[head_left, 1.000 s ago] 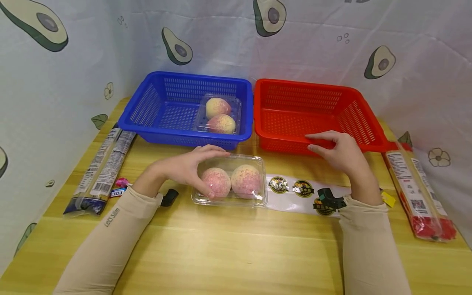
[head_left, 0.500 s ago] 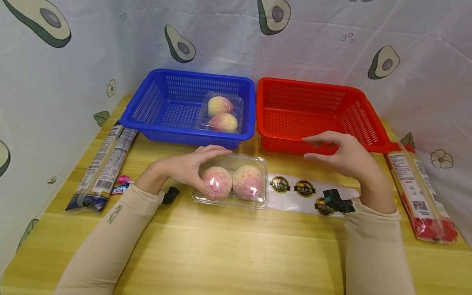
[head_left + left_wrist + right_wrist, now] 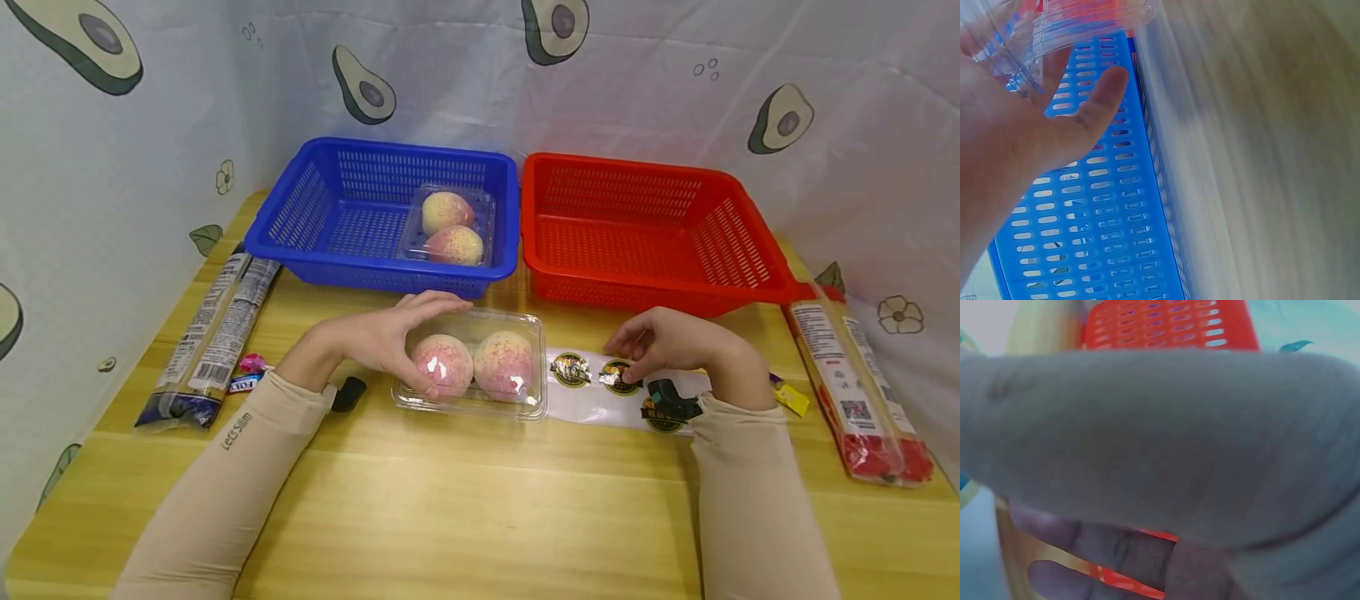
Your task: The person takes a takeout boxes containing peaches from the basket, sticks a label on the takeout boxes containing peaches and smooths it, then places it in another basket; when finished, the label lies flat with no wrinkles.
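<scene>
The right hand has come down from near the front edge of the red basket to the label strip; its thumb and fingers are apart, contact unconfirmed. The left hand grips the left end of the clear box, mid-bench, before the front right corner of the blue basket. Assessment: labels appear within reach, box steadied.

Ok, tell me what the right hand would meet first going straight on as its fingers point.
Probably the sticker strip: the right hand has its fingers angled leftward and down over it. The head view leaves depth unclear, so they may already touch.
</scene>
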A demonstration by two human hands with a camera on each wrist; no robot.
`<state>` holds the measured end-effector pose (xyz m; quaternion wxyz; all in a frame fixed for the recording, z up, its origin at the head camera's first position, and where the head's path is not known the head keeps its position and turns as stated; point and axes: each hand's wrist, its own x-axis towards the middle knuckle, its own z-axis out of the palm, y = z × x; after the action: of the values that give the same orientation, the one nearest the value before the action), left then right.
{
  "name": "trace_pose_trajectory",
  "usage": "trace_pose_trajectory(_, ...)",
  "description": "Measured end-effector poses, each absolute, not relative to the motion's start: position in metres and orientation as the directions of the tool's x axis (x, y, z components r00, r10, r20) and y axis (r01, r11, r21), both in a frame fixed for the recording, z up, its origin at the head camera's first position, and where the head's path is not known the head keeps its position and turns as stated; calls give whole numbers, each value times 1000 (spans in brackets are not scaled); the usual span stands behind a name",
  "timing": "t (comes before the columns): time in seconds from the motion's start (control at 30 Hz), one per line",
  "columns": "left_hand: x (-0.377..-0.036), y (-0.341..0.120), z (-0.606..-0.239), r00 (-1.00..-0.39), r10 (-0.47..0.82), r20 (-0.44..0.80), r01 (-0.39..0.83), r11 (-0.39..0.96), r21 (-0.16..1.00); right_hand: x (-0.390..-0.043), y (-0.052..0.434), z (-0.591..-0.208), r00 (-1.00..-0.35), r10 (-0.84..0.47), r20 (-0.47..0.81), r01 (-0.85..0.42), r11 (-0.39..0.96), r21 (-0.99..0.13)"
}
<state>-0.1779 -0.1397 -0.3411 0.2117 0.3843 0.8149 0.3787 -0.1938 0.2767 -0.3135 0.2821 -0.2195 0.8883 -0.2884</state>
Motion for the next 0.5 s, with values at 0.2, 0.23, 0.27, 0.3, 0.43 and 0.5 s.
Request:
trace_pose_trajectory(0.2, -178, -140, -341, -616, 785, -58, 458, 417, 785, -199, 280, -324, -739, -545, -396, -201, 739, -643)
trace_pose_trajectory(0.23, -177, -140, -340, -617, 785, -58, 456, 417, 786, -200, 280, -325, -740, -542, -397, -200, 742, -640)
trace_pose_trajectory(0.27, -177, -140, -340, -617, 785, -59, 456, 418, 786, -200, 280, -326, -742, -538, -399, -199, 747, -635)
trace_pose_trajectory(0.3, -177, -140, -340, -618, 784, -61, 454, 419, 786, -200, 280, -326, -746, -529, -404, -193, 753, -629)
trace_pose_trajectory(0.43, -177, -139, -340, -621, 781, -67, 449, 425, 786, -201, 280, -328, -757, -498, -422, -180, 781, -598)
trace_pose_trajectory(0.5, -177, -139, -340, -622, 780, -70, 449, 428, 785, -201, 280, -329, -757, -493, -430, -181, 790, -586)
